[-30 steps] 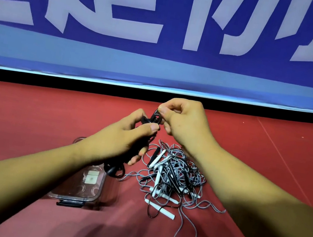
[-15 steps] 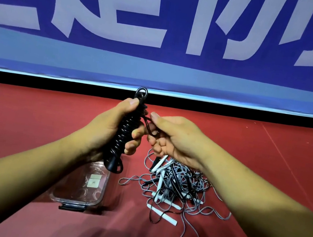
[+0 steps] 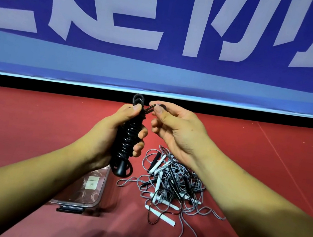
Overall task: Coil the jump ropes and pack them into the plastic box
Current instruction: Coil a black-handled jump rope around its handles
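Coils of black rope (image 3: 127, 140) stand nearly upright in the left grip (image 3: 116, 132). The fingers are curled round the wound middle and the thumb presses near the top. A small loop pokes out above the fist and a handle end juts out below it.

The long axis runs up and down, leaning slightly. The short free tail (image 3: 150, 107) leaves the top of the bundle and arcs right into the right grip (image 3: 175, 134), which pinches it between thumb and forefinger. Its other fingers are loosely bent and hold nothing. The two grips sit close at the top end of the bundle, with only the tail between them.

By my reading, securing the bundle depends on that tail, which probably has to go back left, round or through the top loop.

The box (image 3: 85, 193) lies on the floor (image 3: 25, 127) directly under the left wrist, so the left grip is nearer for packing. I cannot tell whether its lid is on. A pile (image 3: 173, 185) of grey ropes lies just right of the box, below the right forearm.
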`<state>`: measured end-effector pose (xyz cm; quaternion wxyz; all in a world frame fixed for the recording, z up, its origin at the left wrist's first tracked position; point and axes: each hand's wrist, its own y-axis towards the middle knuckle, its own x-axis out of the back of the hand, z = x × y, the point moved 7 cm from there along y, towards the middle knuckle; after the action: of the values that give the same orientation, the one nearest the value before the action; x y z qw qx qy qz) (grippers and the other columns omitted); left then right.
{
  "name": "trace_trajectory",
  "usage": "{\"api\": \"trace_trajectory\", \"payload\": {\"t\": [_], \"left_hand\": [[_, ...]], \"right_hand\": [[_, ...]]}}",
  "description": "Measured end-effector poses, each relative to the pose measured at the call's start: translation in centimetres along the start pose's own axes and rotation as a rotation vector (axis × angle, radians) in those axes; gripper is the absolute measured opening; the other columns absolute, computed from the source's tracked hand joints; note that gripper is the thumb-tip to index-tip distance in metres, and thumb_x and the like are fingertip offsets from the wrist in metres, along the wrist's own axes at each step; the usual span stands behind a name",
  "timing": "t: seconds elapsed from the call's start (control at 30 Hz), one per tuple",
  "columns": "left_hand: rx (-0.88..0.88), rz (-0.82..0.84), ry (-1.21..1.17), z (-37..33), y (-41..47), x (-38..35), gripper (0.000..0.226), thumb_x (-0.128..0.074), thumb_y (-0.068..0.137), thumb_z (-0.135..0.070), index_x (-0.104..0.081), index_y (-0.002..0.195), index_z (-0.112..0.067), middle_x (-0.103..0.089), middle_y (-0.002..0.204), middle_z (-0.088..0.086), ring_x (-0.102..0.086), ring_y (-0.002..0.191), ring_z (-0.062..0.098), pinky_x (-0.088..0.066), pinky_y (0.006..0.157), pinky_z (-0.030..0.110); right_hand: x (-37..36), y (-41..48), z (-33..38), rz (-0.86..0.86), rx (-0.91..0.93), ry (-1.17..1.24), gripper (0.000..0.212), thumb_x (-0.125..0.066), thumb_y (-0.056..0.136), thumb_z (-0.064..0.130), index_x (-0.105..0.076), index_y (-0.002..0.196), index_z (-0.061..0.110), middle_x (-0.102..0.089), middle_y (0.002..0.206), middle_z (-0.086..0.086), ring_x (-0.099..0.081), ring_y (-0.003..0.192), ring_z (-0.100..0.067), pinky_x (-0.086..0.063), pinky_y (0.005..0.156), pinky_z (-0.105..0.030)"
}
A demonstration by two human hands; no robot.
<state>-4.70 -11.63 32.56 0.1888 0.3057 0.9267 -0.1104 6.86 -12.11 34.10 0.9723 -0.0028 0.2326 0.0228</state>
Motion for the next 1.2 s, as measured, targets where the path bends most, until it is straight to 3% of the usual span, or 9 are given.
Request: {"api": "trace_trajectory", "payload": {"t": [0.23,0.43,0.57,0.73,0.8,0.93,1.03,1.13,1.2], "left_hand": [[0.014,0.057,-0.044,0.4,-0.3,-1.0,0.044,-0.057,0.087,-0.042,-0.047,0.126,-0.023,-0.05,0.072,0.009,-0.045,0.048,0.022,-0.042,0.048,0.028],[-0.103,0.059,-0.023,-0.2,-0.2,-1.2,0.047,-0.055,0.093,-0.029,-0.04,0.133,-0.011,-0.048,0.096,0.015,-0.044,0.06,0.023,-0.043,0.053,0.032],[-0.124,0.002,0.083,-0.5,-0.7,-0.9,0.038,-0.06,0.087,-0.029,-0.051,0.124,-0.023,-0.052,0.085,0.014,-0.051,0.052,0.025,-0.044,0.052,0.03],[-0.167,-0.083,0.133,-1.0,-0.9,-0.4,0.036,-0.062,0.085,-0.028,-0.051,0.119,-0.02,-0.056,0.084,0.013,-0.053,0.054,0.027,-0.044,0.054,0.03],[-0.183,-0.106,0.13,-1.4,-0.9,-0.4,0.033,-0.061,0.086,-0.029,-0.052,0.117,-0.021,-0.057,0.083,0.012,-0.054,0.053,0.027,-0.044,0.051,0.029],[-0.22,-0.158,0.146,-1.9,-1.1,-0.2,0.028,-0.063,0.091,-0.026,-0.052,0.116,-0.021,-0.062,0.089,0.011,-0.055,0.054,0.027,-0.044,0.049,0.028],[-0.212,-0.163,0.144,-1.7,-1.1,-0.5,0.03,-0.066,0.089,-0.024,-0.056,0.116,-0.017,-0.062,0.103,0.011,-0.058,0.063,0.029,-0.047,0.051,0.031],[-0.217,-0.189,0.159,-1.8,-1.2,-0.6,0.033,-0.063,0.09,-0.022,-0.056,0.12,-0.01,-0.06,0.102,0.009,-0.06,0.068,0.028,-0.048,0.051,0.033],[-0.23,-0.214,0.173,-2.1,-1.2,-0.5,0.031,-0.061,0.09,-0.023,-0.057,0.118,-0.011,-0.06,0.1,0.009,-0.061,0.068,0.026,-0.048,0.049,0.031]], "right_hand": [[-0.4,0.0,0.8,-0.036,0.066,-0.015,0.018,-0.051,0.096,0.001,-0.062,0.11,-0.003,-0.059,0.083,-0.006,-0.048,0.062,-0.011,-0.043,0.056,-0.02],[-1.0,0.5,1.3,-0.053,0.071,0.097,0.024,-0.046,0.1,0.007,-0.055,0.122,0.006,-0.052,0.078,-0.008,-0.042,0.048,-0.01,-0.04,0.047,-0.021],[-0.6,0.7,2.2,-0.103,0.121,0.072,0.003,-0.05,0.098,0.004,-0.051,0.1,0.004,-0.055,0.072,-0.012,-0.041,0.045,-0.011,-0.036,0.045,-0.022],[-0.2,0.7,2.6,-0.127,0.135,0.028,0.008,-0.057,0.094,0.002,-0.055,0.087,0.005,-0.058,0.067,-0.013,-0.043,0.046,-0.014,-0.04,0.046,-0.024],[-0.5,0.7,2.6,-0.105,0.142,0.009,0.004,-0.06,0.092,0.003,-0.056,0.093,0.002,-0.057,0.07,-0.012,-0.045,0.049,-0.015,-0.043,0.05,-0.025],[-0.8,0.6,2.4,-0.122,0.186,-0.156,0.02,-0.061,0.088,-0.006,-0.058,0.108,-0.003,-0.054,0.066,-0.006,-0.042,0.051,-0.017,-0.04,0.055,-0.027],[-0.2,0.5,2.6,-0.183,0.214,-0.256,0.027,-0.059,0.091,-0.004,-0.06,0.119,-0.001,-0.059,0.071,-0.005,-0.043,0.053,-0.015,-0.04,0.056,-0.027],[0.1,0.4,2.9,-0.197,0.234,-0.344,0.033,-0.058,0.094,0.001,-0.059,0.127,0.004,-0.064,0.08,-0.011,-0.047,0.056,-0.014,-0.043,0.058,-0.025],[0.0,0.5,3.0,-0.19,0.247,-0.421,0.033,-0.057,0.094,0.002,-0.06,0.127,0.007,-0.063,0.075,-0.013,-0.05,0.056,-0.015,-0.044,0.059,-0.023]]}}
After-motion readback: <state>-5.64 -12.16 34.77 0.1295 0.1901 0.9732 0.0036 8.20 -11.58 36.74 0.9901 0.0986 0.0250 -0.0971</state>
